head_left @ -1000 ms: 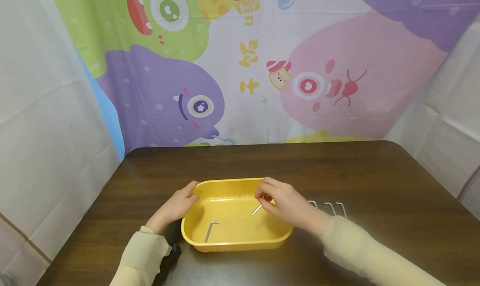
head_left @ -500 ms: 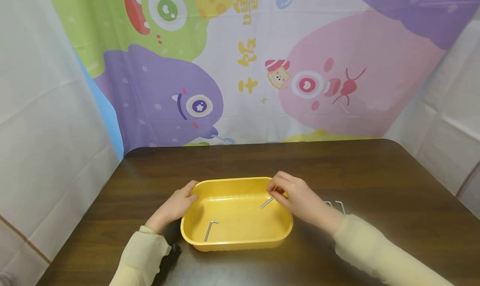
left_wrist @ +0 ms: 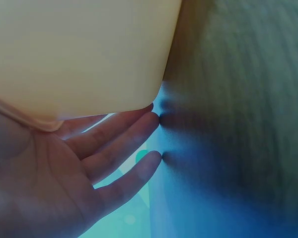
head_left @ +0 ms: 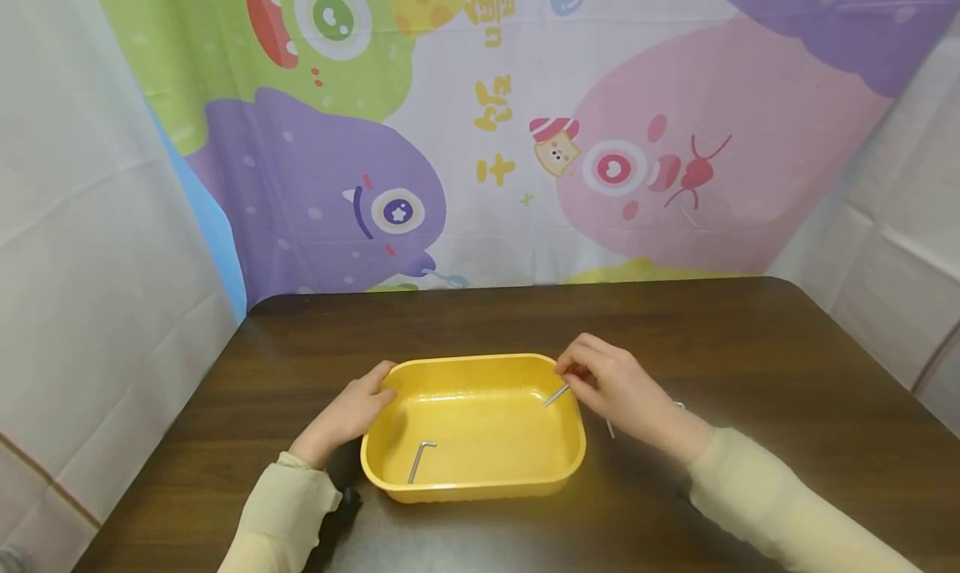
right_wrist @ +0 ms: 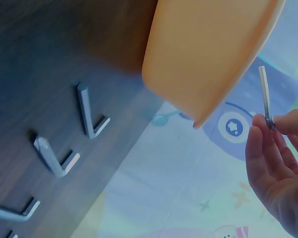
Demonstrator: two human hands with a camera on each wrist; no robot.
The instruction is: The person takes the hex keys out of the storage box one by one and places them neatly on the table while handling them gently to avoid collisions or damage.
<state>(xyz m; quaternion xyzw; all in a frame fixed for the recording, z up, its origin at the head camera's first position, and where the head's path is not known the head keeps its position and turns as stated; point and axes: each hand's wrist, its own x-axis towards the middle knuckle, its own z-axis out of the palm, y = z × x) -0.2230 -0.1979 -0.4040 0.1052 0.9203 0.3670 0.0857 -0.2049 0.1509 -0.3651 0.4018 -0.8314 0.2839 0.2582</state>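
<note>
A yellow plastic bin (head_left: 480, 491) stands on the table. My left hand (head_left: 352, 410) holds its left end, thumb at the rim; in the left wrist view the fingers (left_wrist: 124, 183) lie along the outside wall with their tips at the tabletop. Over the bin's right back corner, my right hand (head_left: 618, 385) pinches a silver hex key (head_left: 557, 395) near its bend, the long arm pointing into the bin. Another hex key (head_left: 420, 463) lies inside at the left front.
Several more hex keys (right_wrist: 88, 114) lie on the dark wooden table (head_left: 480, 323) right of the bin, partly hidden by my right arm in the head view. A cartoon-printed cloth (head_left: 480, 248) hangs behind the table.
My right hand has moved right and slightly back, carrying the pinched hex key from above the bin's inside to its right rim. The left hand and bin stay put.
</note>
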